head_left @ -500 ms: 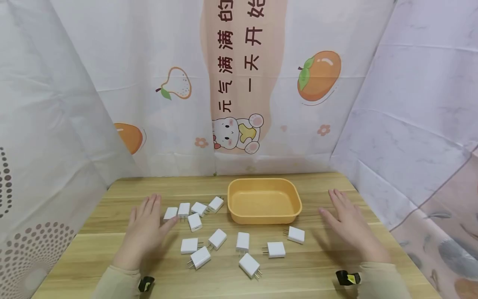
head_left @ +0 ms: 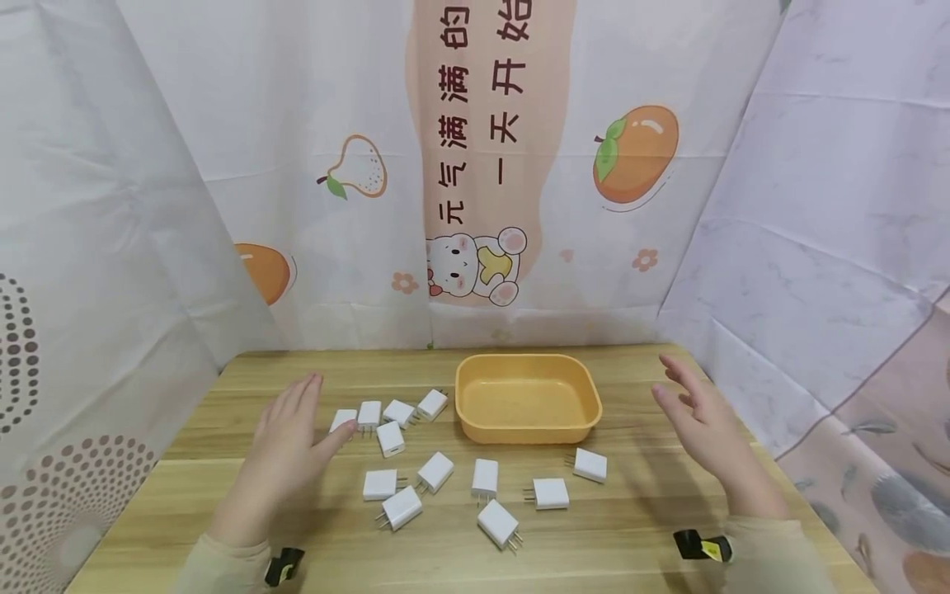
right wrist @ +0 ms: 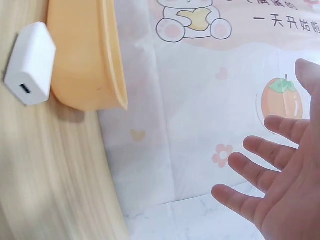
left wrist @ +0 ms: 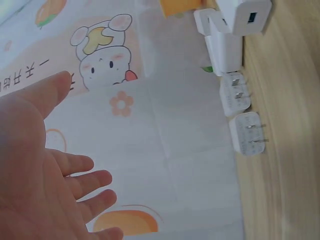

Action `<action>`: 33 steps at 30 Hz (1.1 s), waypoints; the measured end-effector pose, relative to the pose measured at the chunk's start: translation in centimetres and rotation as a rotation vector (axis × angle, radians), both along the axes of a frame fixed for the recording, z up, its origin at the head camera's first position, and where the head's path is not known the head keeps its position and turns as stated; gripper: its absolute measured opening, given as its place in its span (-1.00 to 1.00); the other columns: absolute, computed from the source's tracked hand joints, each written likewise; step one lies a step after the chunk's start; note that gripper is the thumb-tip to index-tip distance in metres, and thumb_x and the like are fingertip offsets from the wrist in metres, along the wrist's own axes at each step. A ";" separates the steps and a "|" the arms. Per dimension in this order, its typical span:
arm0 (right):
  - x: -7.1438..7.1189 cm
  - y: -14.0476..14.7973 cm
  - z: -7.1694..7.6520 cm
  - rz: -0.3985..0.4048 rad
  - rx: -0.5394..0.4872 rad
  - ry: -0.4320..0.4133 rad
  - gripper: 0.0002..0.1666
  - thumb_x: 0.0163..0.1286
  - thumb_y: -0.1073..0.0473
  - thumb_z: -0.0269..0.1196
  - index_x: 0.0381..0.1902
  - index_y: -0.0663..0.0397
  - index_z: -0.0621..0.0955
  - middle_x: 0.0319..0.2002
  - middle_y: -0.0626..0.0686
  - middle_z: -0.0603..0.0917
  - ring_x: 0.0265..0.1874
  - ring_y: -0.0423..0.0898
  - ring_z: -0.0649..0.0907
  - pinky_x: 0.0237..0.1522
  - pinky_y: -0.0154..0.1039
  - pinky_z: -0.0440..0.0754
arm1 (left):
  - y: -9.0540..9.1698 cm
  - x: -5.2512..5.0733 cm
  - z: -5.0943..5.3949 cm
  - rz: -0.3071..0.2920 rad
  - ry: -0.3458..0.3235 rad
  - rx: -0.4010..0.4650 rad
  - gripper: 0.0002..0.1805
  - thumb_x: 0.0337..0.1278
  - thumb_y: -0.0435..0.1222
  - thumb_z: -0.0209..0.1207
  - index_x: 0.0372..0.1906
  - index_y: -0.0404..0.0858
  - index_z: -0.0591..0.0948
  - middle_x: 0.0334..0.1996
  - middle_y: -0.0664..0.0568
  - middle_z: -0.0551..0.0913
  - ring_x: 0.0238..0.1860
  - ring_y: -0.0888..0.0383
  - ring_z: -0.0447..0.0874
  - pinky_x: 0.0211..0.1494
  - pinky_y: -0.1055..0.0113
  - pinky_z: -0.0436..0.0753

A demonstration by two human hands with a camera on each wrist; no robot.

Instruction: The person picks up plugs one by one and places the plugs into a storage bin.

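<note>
Several white charger plugs [head_left: 435,472] with metal prongs lie scattered over the middle and left of the wooden table. Behind them stands a yellow plastic basin [head_left: 529,435] with nothing in it. My left hand [head_left: 285,445] hovers left of the plugs, its thumb overlapping the leftmost plug [head_left: 344,419] in the head view; the left wrist view shows the fingers apart and holding nothing. Right of the basin, my right hand [head_left: 701,425] is raised above the table with fingers spread and relaxed. A lone plug [right wrist: 31,64] beside the basin [right wrist: 82,60] appears in the right wrist view.
A white printed curtain [head_left: 356,247] hangs along the table's back edge, with more cloth at the left and right sides. Black straps [head_left: 284,567] sit at both wrists. The wooden table [head_left: 416,569] extends in front of the plugs.
My right hand has lifted and shifted slightly right, its fingers bending a little more. The left hand has turned slightly, with its forearm further left. The plugs and basin stay put; the view shifts slightly.
</note>
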State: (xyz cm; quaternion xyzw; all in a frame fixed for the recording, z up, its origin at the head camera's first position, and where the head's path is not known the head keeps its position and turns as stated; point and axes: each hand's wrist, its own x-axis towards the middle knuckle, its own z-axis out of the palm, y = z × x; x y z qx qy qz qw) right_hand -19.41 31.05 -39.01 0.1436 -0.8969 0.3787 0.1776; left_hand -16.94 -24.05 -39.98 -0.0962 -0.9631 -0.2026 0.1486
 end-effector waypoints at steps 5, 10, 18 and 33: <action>-0.2 -0.1 1.3 -0.030 -0.049 0.026 -0.40 0.63 0.03 0.07 0.54 0.03 0.33 0.39 0.19 0.46 0.25 -0.23 0.51 -0.04 -0.67 0.39 | 0.0 0.3 1.0 -0.019 0.005 0.032 0.04 0.37 0.22 0.11 0.55 -0.48 0.09 0.50 -0.43 0.14 0.47 -0.44 0.06 0.40 -0.44 0.01; -0.8 -0.5 2.2 -0.022 -0.120 0.000 -0.41 0.64 0.02 0.06 0.51 0.10 0.35 0.35 0.20 0.48 0.07 -0.51 0.49 -0.12 -0.57 0.55 | 0.0 0.4 1.8 -0.034 -0.005 0.038 0.03 0.36 0.25 0.10 0.56 -0.44 0.12 0.50 -0.39 0.16 0.47 -0.43 0.08 0.39 -0.44 0.05; -2.2 -1.3 2.2 0.010 -0.239 -0.070 -0.36 0.61 -0.02 0.11 0.44 0.27 0.36 0.25 0.28 0.49 -0.02 -0.41 0.57 -0.21 -0.28 0.74 | 0.2 0.3 1.9 -0.122 0.015 -0.044 -0.03 0.32 0.14 0.24 0.55 -0.40 0.18 0.49 -0.34 0.22 0.47 -0.36 0.13 0.44 -0.36 0.08; -5.5 -2.1 0.7 -0.001 -0.282 -0.321 -0.22 0.55 -0.12 0.18 0.39 0.43 0.37 0.21 0.38 0.50 0.07 0.23 0.56 -0.20 -0.18 0.75 | 1.8 -0.1 2.4 -0.256 0.026 -0.124 -0.06 0.20 0.03 0.38 0.52 -0.37 0.27 0.47 -0.27 0.30 0.44 -0.33 0.23 0.44 -0.32 0.15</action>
